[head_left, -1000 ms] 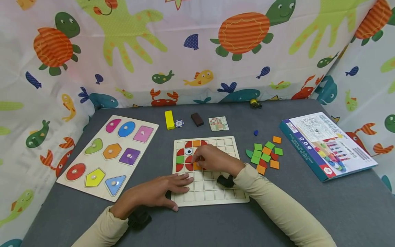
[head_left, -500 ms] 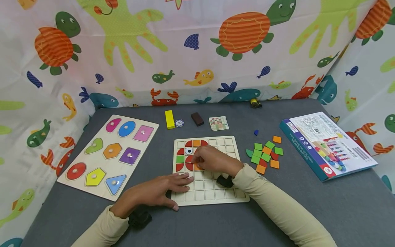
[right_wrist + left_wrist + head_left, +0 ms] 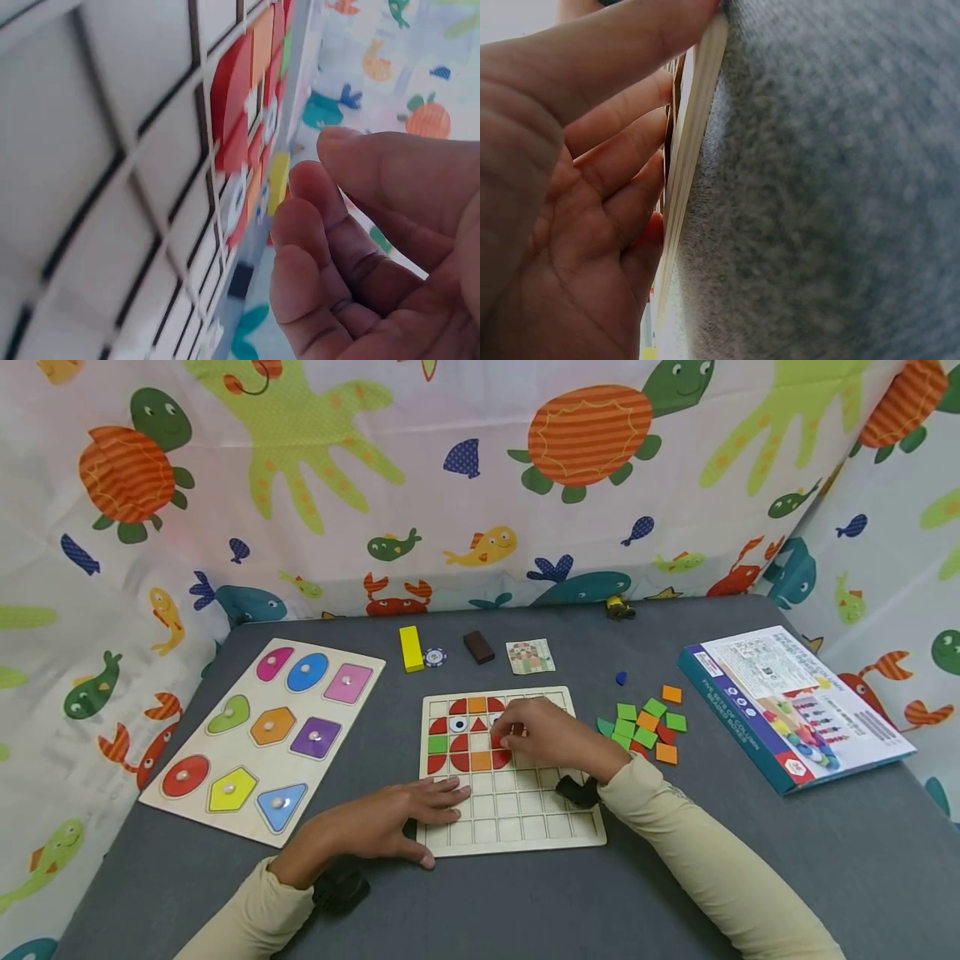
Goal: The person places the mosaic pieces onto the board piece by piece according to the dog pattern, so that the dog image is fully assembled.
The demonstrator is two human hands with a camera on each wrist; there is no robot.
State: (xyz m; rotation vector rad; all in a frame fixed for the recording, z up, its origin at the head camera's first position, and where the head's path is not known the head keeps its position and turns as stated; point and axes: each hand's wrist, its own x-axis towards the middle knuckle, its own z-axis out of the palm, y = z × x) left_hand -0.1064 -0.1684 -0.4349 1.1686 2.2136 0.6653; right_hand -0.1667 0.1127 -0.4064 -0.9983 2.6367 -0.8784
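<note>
A wooden grid board [image 3: 517, 835] lies on the table in front of me. Red curved pieces [image 3: 437, 764], orange squares [image 3: 480, 761], a green square [image 3: 437, 743] and white eye tiles [image 3: 457, 724] fill part of its upper left. My left hand [image 3: 397, 814] rests on the board's left edge, fingers spread on top and thumb by the near corner. My right hand [image 3: 551, 731] is over the board beside the rightmost red pieces, its fingers loosely curled. In the right wrist view, its thumb and fingers stand apart with nothing between them, off the red pieces [image 3: 231, 90].
Loose green squares [image 3: 626, 727] and orange squares [image 3: 667, 753] lie right of the board. A boxed set [image 3: 795, 710] stands farther right. A shape puzzle [image 3: 262, 768] lies left. Behind are a yellow block [image 3: 411, 649], poker chip [image 3: 434, 657], brown block [image 3: 478, 647] and picture card [image 3: 530, 657].
My right hand has shifted right and its fingers have come apart, uncovering the lower orange square, a red triangle and part of the second eye tile. The left hand stays in place.
</note>
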